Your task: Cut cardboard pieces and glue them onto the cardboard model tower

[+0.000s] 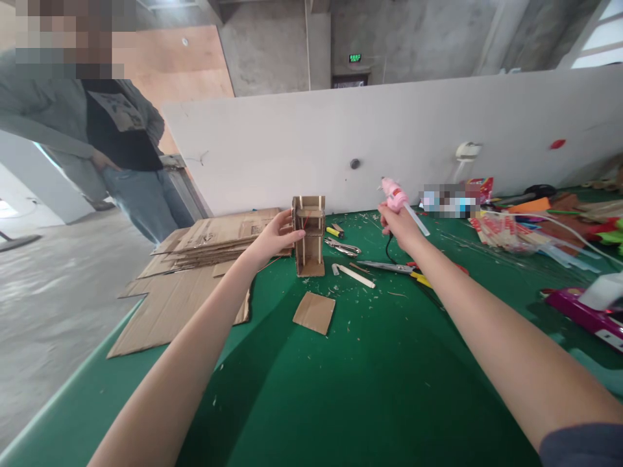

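Observed: the box (311, 266) stands upright on the green table (341, 389), its open side toward the worker. The left hand (278, 237) grips its upper left side, thumb across the front. The right hand (392, 222) is clamped round the pink glue gun (395, 194), raised well apart from the box, a glue stick (417, 220) projecting from its rear. I note a cardboard square (315, 314) lying flat nearer the worker, and a white pen (357, 276) to the box's right. Cardboard sheets (180, 305) are piled at the worker's left.
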`<state>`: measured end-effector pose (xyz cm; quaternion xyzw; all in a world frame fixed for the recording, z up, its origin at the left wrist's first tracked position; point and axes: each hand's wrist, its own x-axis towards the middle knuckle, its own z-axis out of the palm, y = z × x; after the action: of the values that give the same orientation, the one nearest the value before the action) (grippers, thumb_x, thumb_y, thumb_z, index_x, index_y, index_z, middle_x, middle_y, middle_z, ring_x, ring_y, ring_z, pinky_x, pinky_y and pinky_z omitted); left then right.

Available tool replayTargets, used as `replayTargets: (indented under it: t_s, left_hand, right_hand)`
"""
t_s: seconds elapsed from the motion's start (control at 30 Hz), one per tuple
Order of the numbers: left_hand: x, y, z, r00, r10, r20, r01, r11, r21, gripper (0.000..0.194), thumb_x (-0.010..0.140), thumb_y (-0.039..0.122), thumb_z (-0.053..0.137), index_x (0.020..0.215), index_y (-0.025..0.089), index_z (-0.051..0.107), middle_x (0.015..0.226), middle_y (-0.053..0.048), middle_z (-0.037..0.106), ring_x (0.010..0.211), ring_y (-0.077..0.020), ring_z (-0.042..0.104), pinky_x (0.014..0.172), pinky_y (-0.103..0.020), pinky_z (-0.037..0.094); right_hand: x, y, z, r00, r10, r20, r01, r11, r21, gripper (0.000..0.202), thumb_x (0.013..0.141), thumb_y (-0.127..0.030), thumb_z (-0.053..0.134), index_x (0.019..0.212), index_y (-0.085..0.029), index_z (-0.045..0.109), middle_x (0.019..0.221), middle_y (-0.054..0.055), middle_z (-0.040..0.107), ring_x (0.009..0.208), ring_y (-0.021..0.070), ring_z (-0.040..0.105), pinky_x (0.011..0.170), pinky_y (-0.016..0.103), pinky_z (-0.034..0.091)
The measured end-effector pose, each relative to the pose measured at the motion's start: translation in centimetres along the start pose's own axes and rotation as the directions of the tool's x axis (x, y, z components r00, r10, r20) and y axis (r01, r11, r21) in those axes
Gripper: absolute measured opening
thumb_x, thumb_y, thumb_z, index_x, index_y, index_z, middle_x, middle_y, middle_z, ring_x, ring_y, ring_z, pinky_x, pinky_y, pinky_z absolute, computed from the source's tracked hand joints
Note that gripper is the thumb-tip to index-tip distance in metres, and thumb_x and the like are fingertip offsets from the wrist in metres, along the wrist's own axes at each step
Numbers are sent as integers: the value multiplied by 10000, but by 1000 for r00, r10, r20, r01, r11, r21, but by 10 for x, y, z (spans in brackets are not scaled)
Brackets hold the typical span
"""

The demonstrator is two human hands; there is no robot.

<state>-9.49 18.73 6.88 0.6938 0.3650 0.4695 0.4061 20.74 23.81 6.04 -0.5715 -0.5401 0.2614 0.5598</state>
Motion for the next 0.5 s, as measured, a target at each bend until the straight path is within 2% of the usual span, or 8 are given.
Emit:
replayTargets:
  t_s: [0.1, 0.2, 0.27, 0.37, 0.5]
  left_hand:
    - [0, -2, 0, 1000, 9, -9, -9, 1000, -10, 572, 739, 350, 729, 1257, 228, 522, 1423, -116, 467, 1244, -302, 500, 972, -444, 465]
    - [0, -2, -1, 999, -3, -45, 1, 999, -39, 582, 721, 382, 743, 1241, 238, 526, 1403, -100, 492, 1233, -310, 509, 864, -387, 526]
    - [0, 1, -3, 997, -1, -83, -3, 999, -44, 586, 711, 401, 748, 1231, 243, 527, 1388, -88, 510, 1219, -307, 522, 792, -339, 546]
    - [1, 7, -7, 987, -7, -160, 1, 999, -33, 603, 695, 418, 755, 1221, 233, 526, 1352, -93, 541, 1169, -291, 563, 729, -296, 550]
    - [1, 12, -11, 974, -48, -223, 42, 999, -27, 623, 679, 412, 767, 1214, 226, 508, 1320, -104, 558, 1131, -275, 591, 706, -306, 556]
  right_hand:
    - [-7, -5, 2, 991, -12, 135, 2, 998, 71, 217, 808, -410, 560, 813, -209, 479, 556, -60, 403, 478, 91, 394, 374, 178, 277]
    - [-14, -11, 1, 956, -10, 292, -19, 995, 97, 265, 776, -431, 621, 754, -205, 485, 498, -71, 372, 434, 77, 345, 353, 175, 218]
    - [-19, -13, -1, 905, -13, 425, -20, 997, 73, 289, 752, -441, 663, 749, -204, 498, 482, -71, 371, 428, 72, 332, 354, 172, 211]
    - [-25, -15, -3, 812, -17, 584, 56, 997, -50, 295, 750, -468, 678, 808, -210, 547, 504, -61, 385, 449, 76, 346, 364, 171, 225]
    - [-29, -19, -6, 745, 38, 666, 178, 951, -253, 296, 758, -499, 668, 789, -214, 593, 537, -33, 413, 462, 82, 354, 373, 194, 268]
